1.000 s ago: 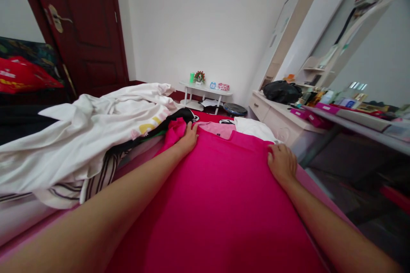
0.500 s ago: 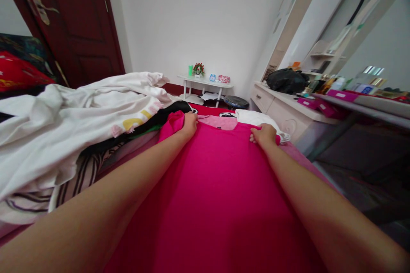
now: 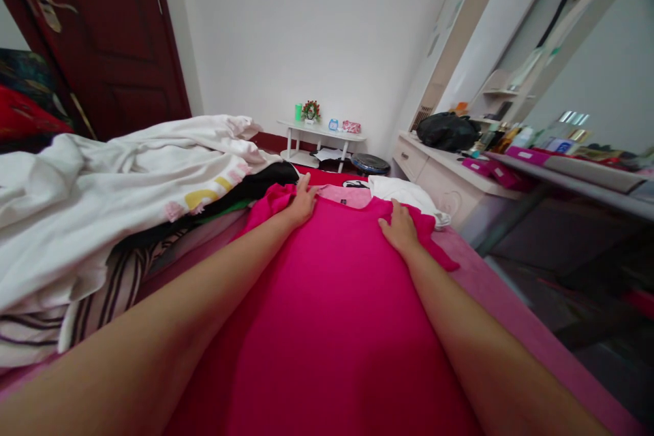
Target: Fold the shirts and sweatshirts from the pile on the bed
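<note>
A bright pink T-shirt (image 3: 327, 286) lies spread out in front of me, its neckline at the far end and a small dark label inside the collar. My left hand (image 3: 303, 203) rests on the left shoulder of the shirt, fingers extended. On the right shoulder lies my right hand (image 3: 400, 226), fingers apart and flat against the cloth. The right sleeve spreads out beyond that hand, while the left sleeve is bunched beside my left wrist.
White garments (image 3: 117, 184) and striped cloth (image 3: 122, 276) are heaped at the left. Folded white cloth (image 3: 403, 192) lies past the right shoulder. A pink bedcover (image 3: 490, 293) shows at right, near a dresser (image 3: 439, 167). A small white table (image 3: 327, 131) stands by the wall.
Both hands have let go of the shirt's shoulders and their fingers have straightened. The right sleeve now lies spread outward on the bed. The view has shifted slightly to the right.
</note>
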{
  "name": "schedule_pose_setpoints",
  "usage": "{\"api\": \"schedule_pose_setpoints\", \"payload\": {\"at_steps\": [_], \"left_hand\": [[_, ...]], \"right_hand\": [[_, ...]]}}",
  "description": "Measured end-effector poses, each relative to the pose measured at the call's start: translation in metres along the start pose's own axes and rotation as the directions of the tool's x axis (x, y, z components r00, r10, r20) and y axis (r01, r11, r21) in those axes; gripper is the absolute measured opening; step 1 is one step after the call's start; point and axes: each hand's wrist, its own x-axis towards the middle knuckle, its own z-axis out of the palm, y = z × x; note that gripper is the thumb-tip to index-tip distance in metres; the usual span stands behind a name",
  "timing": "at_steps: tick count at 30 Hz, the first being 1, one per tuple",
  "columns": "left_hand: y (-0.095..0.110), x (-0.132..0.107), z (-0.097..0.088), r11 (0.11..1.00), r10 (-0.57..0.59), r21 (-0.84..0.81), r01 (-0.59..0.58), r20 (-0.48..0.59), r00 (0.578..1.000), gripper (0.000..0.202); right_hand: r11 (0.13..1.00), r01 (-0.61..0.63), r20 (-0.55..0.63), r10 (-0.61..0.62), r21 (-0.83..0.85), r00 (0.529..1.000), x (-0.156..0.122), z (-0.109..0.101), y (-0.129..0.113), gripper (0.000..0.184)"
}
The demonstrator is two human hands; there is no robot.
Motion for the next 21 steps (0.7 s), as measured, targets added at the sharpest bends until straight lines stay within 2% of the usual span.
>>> {"api": "schedule_pose_setpoints", "payload": {"at_steps": [2, 3, 5, 7, 8, 9, 11, 13, 15, 18, 21], "left_hand": [[0.020, -0.021, -0.009, 0.994, 0.079, 0.059, -0.087, 0.132, 0.988, 0.047], [0.029, -0.033, -0.015, 0.989, 0.099, 0.087, -0.122, 0.231, 0.968, 0.054], [0.042, -0.057, -0.026, 0.977, 0.090, 0.138, -0.161, 0.415, 0.905, 0.068], [0.049, -0.079, -0.040, 0.972, 0.047, 0.174, -0.156, 0.507, 0.861, 0.078], [0.050, -0.088, -0.047, 0.970, 0.033, 0.189, -0.155, 0.524, 0.851, 0.081], [0.050, -0.096, -0.054, 0.967, 0.023, 0.203, -0.153, 0.527, 0.849, 0.082], [0.049, -0.108, -0.067, 0.963, -0.001, 0.229, -0.139, 0.524, 0.851, 0.082], [0.048, -0.115, -0.075, 0.961, -0.033, 0.253, -0.114, 0.512, 0.858, 0.081], [0.050, -0.119, -0.079, 0.957, -0.057, 0.274, -0.094, 0.496, 0.867, 0.081], [0.052, -0.122, -0.078, 0.955, -0.052, 0.280, -0.093, 0.471, 0.881, 0.080], [0.053, -0.124, -0.077, 0.957, -0.040, 0.276, -0.093, 0.441, 0.896, 0.078]], "right_hand": [[0.995, 0.062, 0.060, -0.057, -0.083, 0.997, -0.011, -0.001, -0.005, 0.064], [0.991, 0.087, 0.085, -0.079, -0.100, 0.993, -0.018, -0.002, -0.006, 0.064], [0.983, 0.167, 0.127, -0.157, -0.074, 0.979, -0.032, -0.007, -0.003, 0.062], [0.969, 0.247, 0.097, -0.245, 0.000, 0.965, -0.045, -0.017, 0.006, 0.057], [0.970, 0.241, 0.031, -0.242, 0.019, 0.970, -0.051, -0.023, 0.013, 0.053], [0.983, 0.186, -0.044, -0.185, 0.008, 0.982, -0.056, -0.029, 0.021, 0.049], [0.997, -0.045, -0.173, 0.034, -0.061, 0.984, -0.064, -0.043, 0.037, 0.046], [0.964, -0.232, -0.200, 0.203, -0.130, 0.958, -0.069, -0.054, 0.049, 0.047], [0.963, -0.222, -0.127, 0.204, -0.154, 0.971, -0.073, -0.062, 0.056, 0.043], [0.983, -0.082, -0.027, 0.079, -0.163, 0.997, -0.076, -0.072, 0.062, 0.029], [0.961, -0.104, -0.025, 0.101, -0.257, 0.995, -0.075, -0.080, 0.068, 0.028]]}}
